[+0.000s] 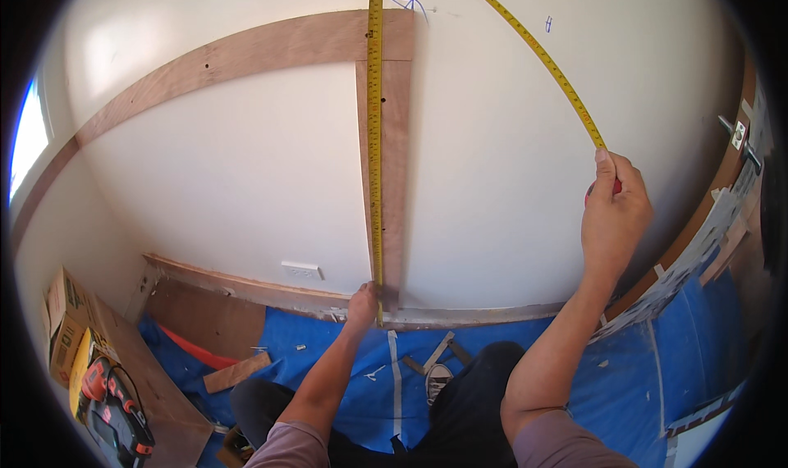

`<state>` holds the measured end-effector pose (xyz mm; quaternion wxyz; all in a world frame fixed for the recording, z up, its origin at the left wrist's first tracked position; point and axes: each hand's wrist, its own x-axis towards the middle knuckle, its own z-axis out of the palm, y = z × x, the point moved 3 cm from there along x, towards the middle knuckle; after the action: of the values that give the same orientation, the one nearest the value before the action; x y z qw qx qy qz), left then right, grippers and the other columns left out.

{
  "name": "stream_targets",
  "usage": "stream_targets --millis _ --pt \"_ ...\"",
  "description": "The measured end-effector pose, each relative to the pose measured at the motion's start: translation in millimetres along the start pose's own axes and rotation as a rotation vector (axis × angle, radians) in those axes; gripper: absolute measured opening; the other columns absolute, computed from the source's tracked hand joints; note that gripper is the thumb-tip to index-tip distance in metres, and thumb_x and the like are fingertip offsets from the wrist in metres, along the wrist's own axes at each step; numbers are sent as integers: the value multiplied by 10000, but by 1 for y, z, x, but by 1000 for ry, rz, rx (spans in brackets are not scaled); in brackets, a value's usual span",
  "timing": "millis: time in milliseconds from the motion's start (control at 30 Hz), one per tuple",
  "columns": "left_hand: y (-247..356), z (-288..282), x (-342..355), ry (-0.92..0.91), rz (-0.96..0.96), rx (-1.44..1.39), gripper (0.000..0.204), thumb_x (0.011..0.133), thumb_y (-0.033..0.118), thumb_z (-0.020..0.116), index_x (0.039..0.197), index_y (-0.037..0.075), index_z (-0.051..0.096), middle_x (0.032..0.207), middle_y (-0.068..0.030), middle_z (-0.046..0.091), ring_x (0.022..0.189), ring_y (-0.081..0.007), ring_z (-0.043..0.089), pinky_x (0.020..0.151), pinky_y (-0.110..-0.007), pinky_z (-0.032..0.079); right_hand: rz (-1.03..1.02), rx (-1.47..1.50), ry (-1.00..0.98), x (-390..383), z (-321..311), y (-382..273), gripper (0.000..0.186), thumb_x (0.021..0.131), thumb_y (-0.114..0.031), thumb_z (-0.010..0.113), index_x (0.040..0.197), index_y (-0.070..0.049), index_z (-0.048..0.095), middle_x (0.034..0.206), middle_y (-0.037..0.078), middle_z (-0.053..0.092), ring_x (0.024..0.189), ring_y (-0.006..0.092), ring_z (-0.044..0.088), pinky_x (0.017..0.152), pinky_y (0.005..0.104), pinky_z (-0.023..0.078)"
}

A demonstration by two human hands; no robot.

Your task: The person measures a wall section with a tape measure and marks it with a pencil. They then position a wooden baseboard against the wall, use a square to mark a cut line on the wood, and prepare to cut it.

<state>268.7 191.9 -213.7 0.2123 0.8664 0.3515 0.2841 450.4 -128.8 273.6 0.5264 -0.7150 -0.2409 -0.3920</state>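
A yellow tape measure [375, 140] runs straight up along a vertical wooden board [396, 181] on the white wall. My left hand [362, 306] pinches its lower end close to the bottom of that board. The blade passes out of view at the top and comes back down in a curve on the right. There my right hand [617, 210] is closed around the tape's red case, mostly hidden by my fingers. Joined to the vertical board's top is a horizontal wooden board [246, 48], with blue pen marks on the wall above the corner.
Blue sheeting [328, 361] covers the floor, with wood offcuts [236, 373] on it. A white wall socket [302, 270] sits low on the wall. At lower left, an orange-and-black power tool [115, 410] rests by cardboard boxes [66, 324]. A wooden door frame [689, 222] stands at right.
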Motion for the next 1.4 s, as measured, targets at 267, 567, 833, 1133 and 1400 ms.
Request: stream_targets --millis 267,567,833,1133,1400 --pt "-2 -2 1 23 -14 13 191 1028 183 617 1098 11 661 988 -281 720 913 -515 708 817 -611 568 -30 -14 2 1 -1 1 247 1107 -228 666 1087 -17 792 826 67 631 692 164 542 627 371 459" --pt "39 -66 26 -85 10 235 483 1004 418 741 1141 -32 632 1066 -300 688 969 -516 706 839 -569 592 -14 13 -47 5 -9 5 240 1101 -224 671 1080 -13 784 827 87 638 677 193 563 623 378 467" --pt "174 -221 84 450 284 2 423 1038 335 737 1153 -38 575 1019 -278 682 918 -496 691 770 -565 555 6 -17 -65 5 -19 3 239 1099 -233 672 1072 -22 782 837 92 651 697 208 588 644 387 484" --pt "216 -281 118 472 235 -83 205 1038 124 706 999 -52 609 939 -229 716 840 -416 703 749 -487 551 -12 -47 -69 3 -30 -4 231 1085 -237 688 1061 -24 776 829 101 641 698 224 576 663 399 479" --pt "209 -260 116 493 162 -230 187 1013 108 733 968 -29 614 943 -212 711 840 -410 698 754 -495 545 67 8 -98 3 -31 -6 229 1085 -228 688 1070 -17 775 837 99 651 693 207 577 652 387 471"
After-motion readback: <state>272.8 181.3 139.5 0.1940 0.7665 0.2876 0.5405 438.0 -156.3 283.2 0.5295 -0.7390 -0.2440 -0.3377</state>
